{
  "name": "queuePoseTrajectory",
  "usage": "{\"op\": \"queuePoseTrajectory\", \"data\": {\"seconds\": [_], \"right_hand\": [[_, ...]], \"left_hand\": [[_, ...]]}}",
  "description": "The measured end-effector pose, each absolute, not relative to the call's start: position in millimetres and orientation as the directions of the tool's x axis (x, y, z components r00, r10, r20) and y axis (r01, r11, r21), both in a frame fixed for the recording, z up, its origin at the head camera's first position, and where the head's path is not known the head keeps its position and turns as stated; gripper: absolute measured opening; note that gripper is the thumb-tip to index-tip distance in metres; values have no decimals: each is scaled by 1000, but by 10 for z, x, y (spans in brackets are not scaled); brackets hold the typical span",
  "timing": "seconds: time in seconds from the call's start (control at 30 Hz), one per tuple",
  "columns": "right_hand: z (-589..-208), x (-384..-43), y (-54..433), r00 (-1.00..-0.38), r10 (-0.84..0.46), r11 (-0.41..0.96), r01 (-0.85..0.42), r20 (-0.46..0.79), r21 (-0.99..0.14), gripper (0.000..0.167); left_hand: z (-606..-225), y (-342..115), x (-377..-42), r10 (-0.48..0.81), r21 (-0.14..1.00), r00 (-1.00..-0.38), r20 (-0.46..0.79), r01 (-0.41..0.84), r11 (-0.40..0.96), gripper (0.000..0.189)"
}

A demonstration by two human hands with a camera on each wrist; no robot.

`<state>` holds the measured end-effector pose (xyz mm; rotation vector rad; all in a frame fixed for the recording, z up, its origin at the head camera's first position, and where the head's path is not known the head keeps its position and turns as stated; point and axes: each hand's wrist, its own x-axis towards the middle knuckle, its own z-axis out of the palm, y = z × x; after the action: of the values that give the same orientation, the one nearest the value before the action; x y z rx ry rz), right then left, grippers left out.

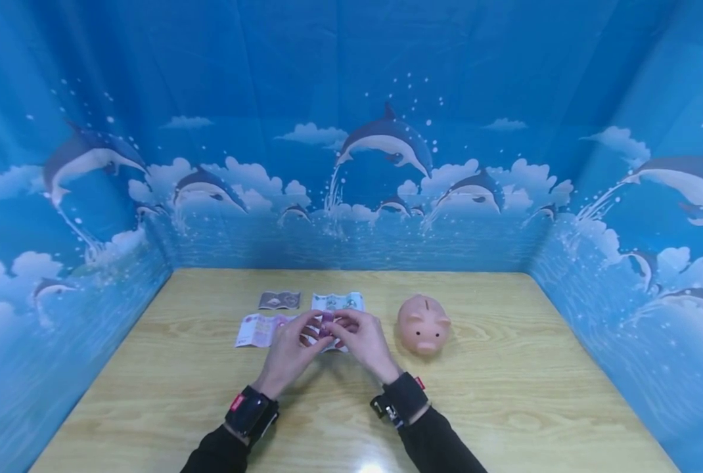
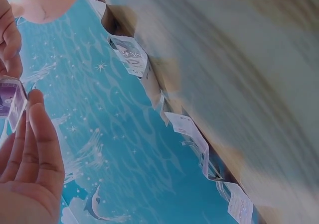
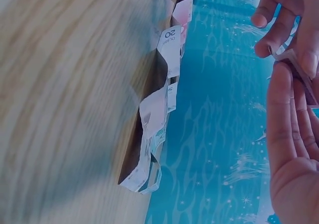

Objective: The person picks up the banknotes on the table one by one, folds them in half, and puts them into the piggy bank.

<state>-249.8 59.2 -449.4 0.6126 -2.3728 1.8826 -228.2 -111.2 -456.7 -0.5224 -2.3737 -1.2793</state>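
A folded purple banknote (image 1: 326, 320) is held up between both hands over the middle of the table. From the left, the left hand (image 1: 291, 351) pinches it with thumb and fingers; the right hand (image 1: 364, 338) pinches its other side. The left wrist view shows the purple note (image 2: 11, 102) bent along a fold at the left hand's fingertips. Behind and below the hands lie a green-and-white banknote (image 1: 338, 301), a brown one (image 1: 279, 300) and a pinkish-purple one (image 1: 257, 330). Part of another note (image 1: 336, 347) shows beneath the hands, mostly hidden.
A pink piggy bank (image 1: 424, 326) with a slot on top stands to the right of the hands. The notes on the wooden table (image 1: 505, 394) are creased and stand up in waves. Blue dolphin-print curtains (image 1: 340, 243) enclose the back and both sides.
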Motion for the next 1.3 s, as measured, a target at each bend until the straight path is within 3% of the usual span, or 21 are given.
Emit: {"op": "queuePoseTrajectory", "data": {"seconds": [0.33, 0.63, 1.3], "right_hand": [[-4352, -2373, 520, -920, -269, 208, -343, 284, -916, 29], [-4471, -2445, 522, -948, -138, 231, -313, 288, -921, 20], [-4489, -2464, 523, -947, -103, 299, -320, 303, -899, 14]], "left_hand": [[-4606, -1104, -2272, 172, 556, -761, 625, 589, 587, 37], [-4615, -1084, -2260, 195, 561, -772, 606, 587, 584, 44], [-4614, -1099, -2252, 205, 567, -786, 583, 574, 590, 27]]}}
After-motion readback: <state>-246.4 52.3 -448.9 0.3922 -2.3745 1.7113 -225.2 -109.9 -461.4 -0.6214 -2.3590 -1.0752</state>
